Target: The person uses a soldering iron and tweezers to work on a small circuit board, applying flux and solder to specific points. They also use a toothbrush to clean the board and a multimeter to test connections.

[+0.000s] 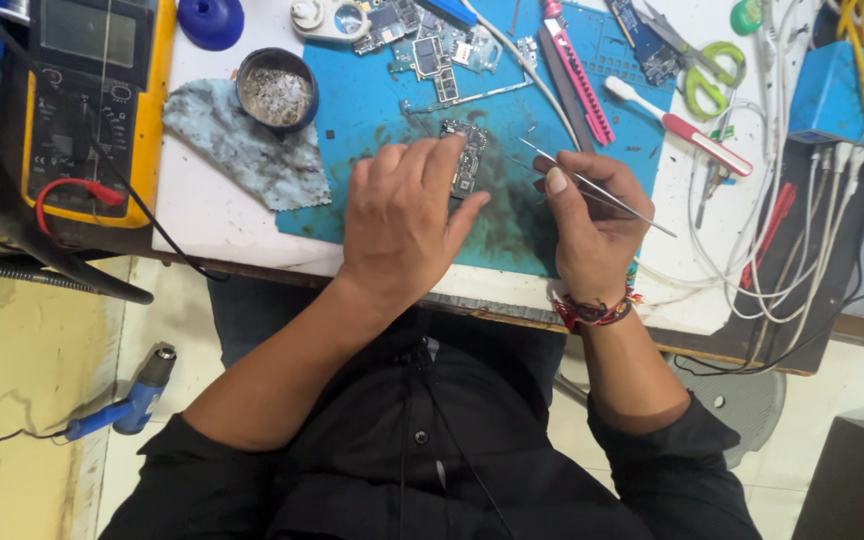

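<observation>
On the far left edge: yellow multimeter (92, 100) sits off the mat with its red and black leads trailing toward me, parked where I can glance at the screen without it crowding the work.
Floor, near left: blue hot-air gun (137, 400) lies down below the table, out of the way of my arms.
Left of the mat: grey mottled cloth (242, 150) spreads on the white tabletop, and the round tin of brass wool (275, 92) stands on its far corner, close enough for a quick wipe of a tip.
Work surface: blue repair mat (372, 110), scorched dark in the middle, takes the heat and grime instead of the table.
Left hand (402, 215): palm down, fingers curled narrow, fingertips pressing the small circuit board (467, 160) flat so it cannot slide.
Circuit board position: middle of the mat, just beyond my left fingertips, lying flat, between my two hands.
Right hand (592, 215): closed around fine metal tweezers (602, 190), held like a pen; the points aim left toward the board, though I cannot tell if they touch it.
Far middle: other bare boards (422, 50) lie set aside at the mat's back edge.
Right of my hand: pink-handled tool (577, 75), a white and red toothbrush (677, 125) and green-handled scissors (707, 75) lie within reach.
Far right: white cables (782, 250) hang over the table edge from a blue box (832, 95).
</observation>
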